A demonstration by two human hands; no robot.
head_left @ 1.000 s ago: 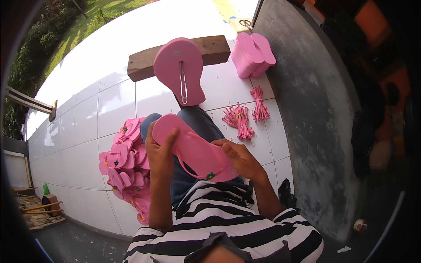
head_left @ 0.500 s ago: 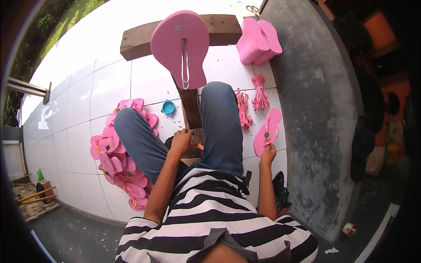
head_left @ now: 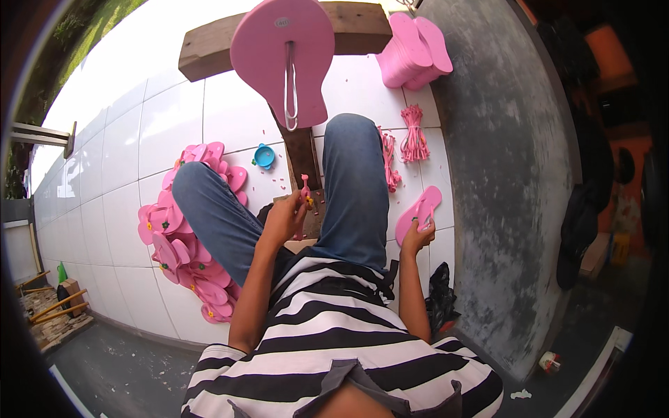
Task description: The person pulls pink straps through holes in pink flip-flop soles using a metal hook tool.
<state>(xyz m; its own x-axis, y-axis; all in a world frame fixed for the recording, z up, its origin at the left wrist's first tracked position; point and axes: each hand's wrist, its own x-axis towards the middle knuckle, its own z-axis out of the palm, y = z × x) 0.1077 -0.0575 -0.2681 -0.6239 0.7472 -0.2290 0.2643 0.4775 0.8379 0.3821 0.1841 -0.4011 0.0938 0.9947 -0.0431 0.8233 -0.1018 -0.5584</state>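
My left hand (head_left: 282,217), between my knees, is closed on a pink flip-flop strap (head_left: 305,187) with a yellow flower on it. Out to the right, my right hand (head_left: 418,237) grips a pink flip-flop (head_left: 416,212) near its strap, which carries a green flower. In front of me a pink sole (head_left: 282,59) lies against a wooden beam (head_left: 359,29), with a long looped metal wire (head_left: 290,90) standing out along it. The wire's far end is hidden by the sole.
Beyond my left knee lies a heap of strapped pink flip-flops (head_left: 182,251), near a small blue bowl (head_left: 264,157). On the right are strap bundles (head_left: 414,136), stacked pink soles (head_left: 408,56), a black plastic bag (head_left: 440,299) and a grey concrete ledge (head_left: 488,174). Pink scraps dot the tiles.
My left hand has lifted the strap, which now points upward. My right hand has shifted its grip farther up the flip-flop, toward the strap. The whole view has tilted slightly.
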